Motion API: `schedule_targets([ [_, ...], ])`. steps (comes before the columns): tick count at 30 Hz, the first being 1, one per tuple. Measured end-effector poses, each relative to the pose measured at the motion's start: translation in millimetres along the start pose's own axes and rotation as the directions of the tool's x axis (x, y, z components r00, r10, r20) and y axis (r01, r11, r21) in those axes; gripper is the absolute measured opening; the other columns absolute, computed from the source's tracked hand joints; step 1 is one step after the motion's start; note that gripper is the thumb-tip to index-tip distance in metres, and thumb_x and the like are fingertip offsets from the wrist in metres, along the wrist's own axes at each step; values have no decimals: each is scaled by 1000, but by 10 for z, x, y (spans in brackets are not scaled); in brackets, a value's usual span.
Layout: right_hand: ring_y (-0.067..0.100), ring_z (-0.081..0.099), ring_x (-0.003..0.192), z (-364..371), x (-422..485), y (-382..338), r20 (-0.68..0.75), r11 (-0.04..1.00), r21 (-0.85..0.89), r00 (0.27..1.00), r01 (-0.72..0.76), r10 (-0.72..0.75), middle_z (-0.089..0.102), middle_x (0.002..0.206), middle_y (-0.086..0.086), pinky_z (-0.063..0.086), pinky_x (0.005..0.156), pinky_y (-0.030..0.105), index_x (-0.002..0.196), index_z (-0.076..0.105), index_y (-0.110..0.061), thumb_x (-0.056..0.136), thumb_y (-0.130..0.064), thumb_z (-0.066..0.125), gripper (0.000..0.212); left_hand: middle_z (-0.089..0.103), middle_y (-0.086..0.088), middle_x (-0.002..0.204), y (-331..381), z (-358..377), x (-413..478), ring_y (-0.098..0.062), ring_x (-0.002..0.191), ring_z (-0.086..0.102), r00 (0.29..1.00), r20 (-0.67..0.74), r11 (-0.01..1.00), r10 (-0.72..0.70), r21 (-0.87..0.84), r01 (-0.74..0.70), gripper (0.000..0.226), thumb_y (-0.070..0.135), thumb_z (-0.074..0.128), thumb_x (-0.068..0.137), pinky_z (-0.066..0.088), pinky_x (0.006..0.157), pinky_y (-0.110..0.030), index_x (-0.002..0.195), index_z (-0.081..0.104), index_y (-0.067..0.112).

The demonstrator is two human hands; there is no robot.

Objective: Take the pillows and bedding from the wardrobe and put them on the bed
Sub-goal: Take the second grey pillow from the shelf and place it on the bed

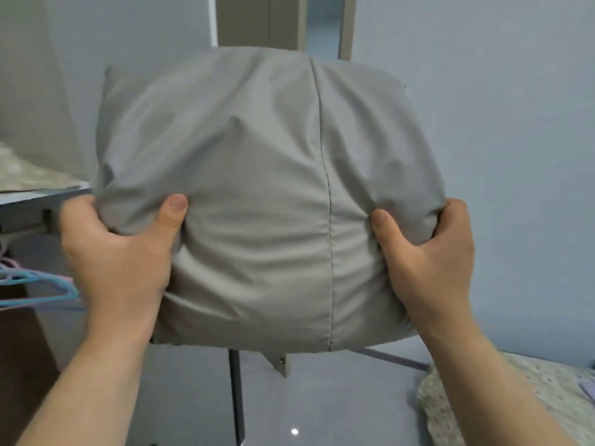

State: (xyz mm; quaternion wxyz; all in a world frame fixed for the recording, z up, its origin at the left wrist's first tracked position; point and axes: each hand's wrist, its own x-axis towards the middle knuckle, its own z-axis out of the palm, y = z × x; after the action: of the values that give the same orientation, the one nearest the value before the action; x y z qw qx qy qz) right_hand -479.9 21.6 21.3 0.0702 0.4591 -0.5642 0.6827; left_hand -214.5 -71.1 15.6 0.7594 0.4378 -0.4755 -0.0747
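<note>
A grey pillow (257, 188) with a stitched seam down its right part fills the middle of the head view, held up in the air in front of me. My left hand (119, 252) grips its lower left side, thumb pressed into the front. On the lower right side my right hand (428, 252) grips it the same way. The fingers of both hands are hidden behind the pillow. The wardrobe shelf (38, 196) at the left carries patterned bedding (25, 170). A corner of the bed (521, 391) with a dotted cover shows at the lower right.
Pastel hangers (38, 284) hang under the shelf at the left. A doorway (318, 24) opens behind the pillow in the blue-grey wall. The glossy grey floor (338, 400) lies below, with a dark upright edge (236, 397) near the middle.
</note>
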Motion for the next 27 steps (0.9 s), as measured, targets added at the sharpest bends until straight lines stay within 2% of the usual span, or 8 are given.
schedule_targets([
  [2,-7,53,71,-487,87,190,-72,998,-61,997,-25,21,52,78,-20,39,62,17,91,46,-21,72,-47,76,44,63,-8,100,250,371,-360,-26,91,63,996,86,999,-14,-46,18,67,77,70,56,52,76,-42,93,48,27],
  [4,5,52,70,-934,162,352,-128,993,-106,991,-53,39,53,79,-18,41,66,28,93,47,-20,71,-49,75,45,60,-7,97,489,686,-701,-25,88,60,987,162,995,-23,-89,37,68,72,72,57,47,70,-37,95,47,22],
  [6,12,55,75,-1418,233,486,-191,985,-152,981,-76,46,54,80,-18,42,69,32,94,48,-19,69,-51,73,48,59,-6,98,741,1015,-1036,-23,87,58,972,235,991,-7,-126,38,70,67,73,59,44,69,-34,100,49,17],
  [9,2,56,75,-2184,328,692,-299,971,-213,953,-110,43,54,80,-17,43,67,29,94,48,-19,72,-49,75,47,60,-6,100,1113,1522,-1568,-22,88,59,942,334,973,31,-227,48,71,70,73,60,45,70,-33,101,50,18],
  [12,-7,54,79,-2796,366,831,-378,950,-276,925,-143,29,53,79,-17,39,61,16,94,46,-21,72,-48,75,46,62,-8,102,1389,1949,-2016,-23,90,62,913,408,945,28,-309,110,73,80,68,54,51,75,-38,96,51,23],
  [17,-5,55,82,-3772,353,1027,-532,883,-400,847,-245,-6,54,81,-16,41,62,18,95,46,-21,72,-50,74,47,64,-5,110,1878,2684,-2866,-22,97,64,811,582,887,60,-404,223,84,83,67,53,53,85,-45,107,52,21],
  [21,1,56,81,-4326,284,1195,-642,813,-468,766,-347,-42,56,83,-17,44,68,30,95,47,-21,70,-56,72,49,62,0,108,2206,3168,-3537,-20,95,62,709,700,856,87,-417,306,61,86,65,51,52,84,-43,88,43,42],
  [27,-2,56,76,-4936,249,1459,-782,686,-516,609,-514,-132,55,79,-17,44,65,27,91,47,-22,72,-50,74,44,51,19,85,2664,3923,-4535,-18,88,56,521,833,777,187,-450,440,53,78,67,56,43,76,-33,81,38,42],
])
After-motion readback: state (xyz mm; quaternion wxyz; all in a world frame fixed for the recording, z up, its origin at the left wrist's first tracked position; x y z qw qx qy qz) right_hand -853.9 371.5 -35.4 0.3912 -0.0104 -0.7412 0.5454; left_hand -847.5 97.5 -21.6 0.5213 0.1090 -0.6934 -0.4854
